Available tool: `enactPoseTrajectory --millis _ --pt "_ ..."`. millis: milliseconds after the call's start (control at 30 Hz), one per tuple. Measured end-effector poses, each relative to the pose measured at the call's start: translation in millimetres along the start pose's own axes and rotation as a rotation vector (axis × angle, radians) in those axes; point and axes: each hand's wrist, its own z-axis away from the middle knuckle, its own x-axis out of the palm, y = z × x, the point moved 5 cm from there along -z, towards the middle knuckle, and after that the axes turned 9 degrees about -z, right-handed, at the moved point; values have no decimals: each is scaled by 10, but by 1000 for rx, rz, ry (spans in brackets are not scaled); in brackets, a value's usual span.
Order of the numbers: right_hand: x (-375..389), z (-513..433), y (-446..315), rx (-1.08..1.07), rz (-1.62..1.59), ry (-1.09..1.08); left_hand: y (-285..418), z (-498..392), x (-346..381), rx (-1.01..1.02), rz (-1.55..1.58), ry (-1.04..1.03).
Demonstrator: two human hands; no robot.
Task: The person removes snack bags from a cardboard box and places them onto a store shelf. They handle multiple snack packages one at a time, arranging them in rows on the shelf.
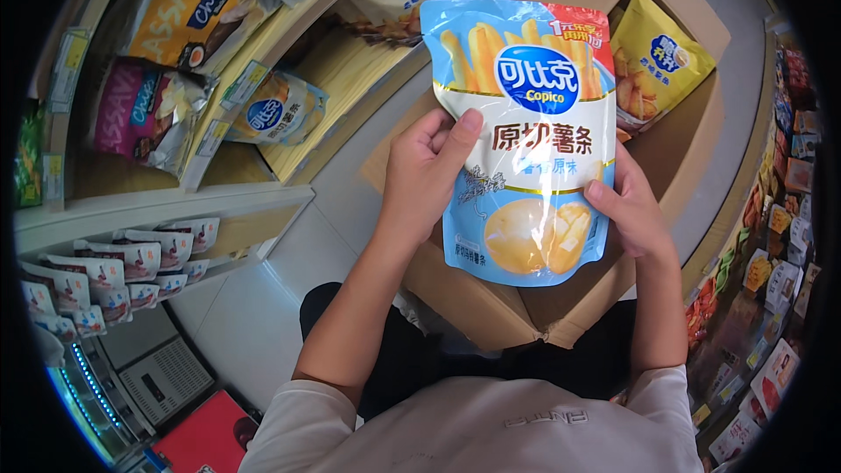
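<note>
Between my two hands a blue and white Copico potato-fry pouch (539,138) is held upright, its front facing me. My left hand (427,164) grips its left edge, thumb on the front. My right hand (627,200) holds the lower right edge, the fingers partly hidden behind it. Beneath the pouch stands an opened cardboard box (690,138), partly covered by it. A yellow snack pouch (657,66) leans inside the box near its far end. On the shelf to the left lies a similar blue and white Copico pouch (276,108).
Wooden shelves (355,85) at the left carry chip bags, among them an orange cassava chips bag (190,13) and a purple one (144,115). Small white pouches (125,259) hang below. Packed snack racks (775,236) line the right. A red flat item (207,437) is at lower left.
</note>
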Motion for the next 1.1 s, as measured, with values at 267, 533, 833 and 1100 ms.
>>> enactPoseTrajectory --millis 267,533,833,1100 --pt "242 -155 51 148 14 4 63 64 -288 -105 -172 5" --pt "424 -347 -4 128 69 -14 61 85 -472 -136 -340 17" --pt "456 -371 58 140 77 -7 33 78 -516 -21 -362 -8" --pt "1554 -681 167 296 211 -190 350 301 -1467 -228 -424 -3"
